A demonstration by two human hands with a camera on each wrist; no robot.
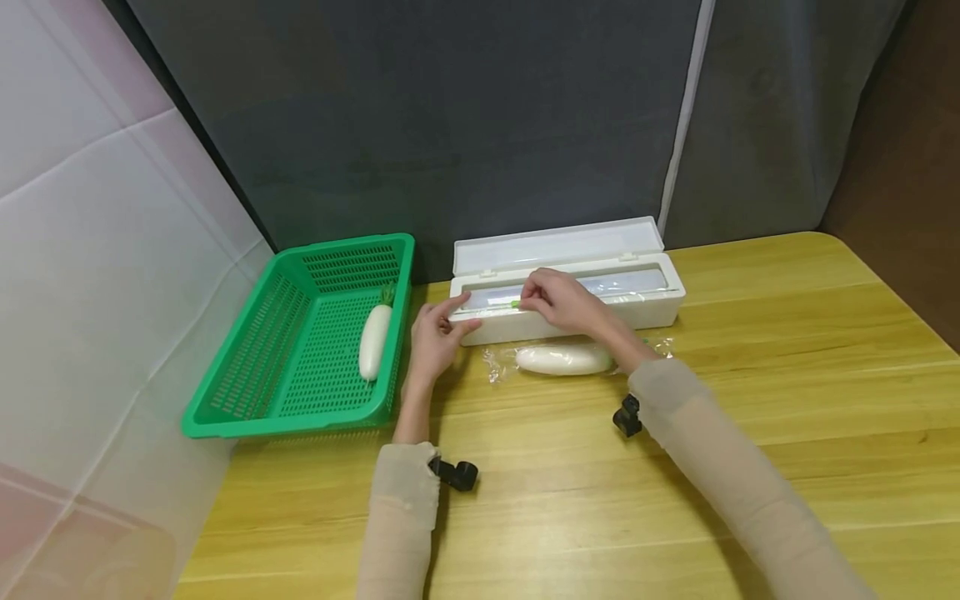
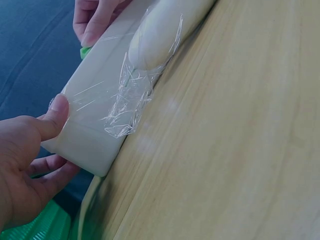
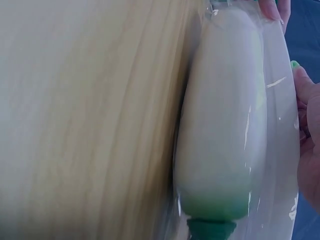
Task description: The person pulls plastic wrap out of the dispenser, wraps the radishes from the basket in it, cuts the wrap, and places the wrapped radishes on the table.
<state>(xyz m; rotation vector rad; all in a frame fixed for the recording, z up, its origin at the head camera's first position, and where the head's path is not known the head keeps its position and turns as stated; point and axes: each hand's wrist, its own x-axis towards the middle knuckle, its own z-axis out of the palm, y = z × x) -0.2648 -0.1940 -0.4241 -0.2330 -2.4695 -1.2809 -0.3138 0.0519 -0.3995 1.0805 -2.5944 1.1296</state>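
A long white cling film box [image 1: 651, 313] stands at the back of the table with its lid [image 1: 558, 246] raised, a roll of film inside. My left hand [image 1: 435, 340] grips its left end, thumb on the front wall, as the left wrist view shows. Along the front rim, my right hand [image 1: 564, 300] pinches a small green slide cutter [image 1: 515, 304], left of the box's middle. Directly in front of the box lies a white radish [image 1: 564, 359] wrapped in clear film [image 2: 122, 112], loose film spreading past its ends. Its green top [image 3: 212, 227] points right, under my right forearm.
To the left, a green plastic basket [image 1: 300, 429] holds an unwrapped white radish [image 1: 374, 342] with a short leafy stem, leaning by its right wall. A dark grey curtain [image 1: 450, 125] hangs behind the wooden table [image 1: 547, 500]; a pale panel [image 1: 127, 275] borders the left side.
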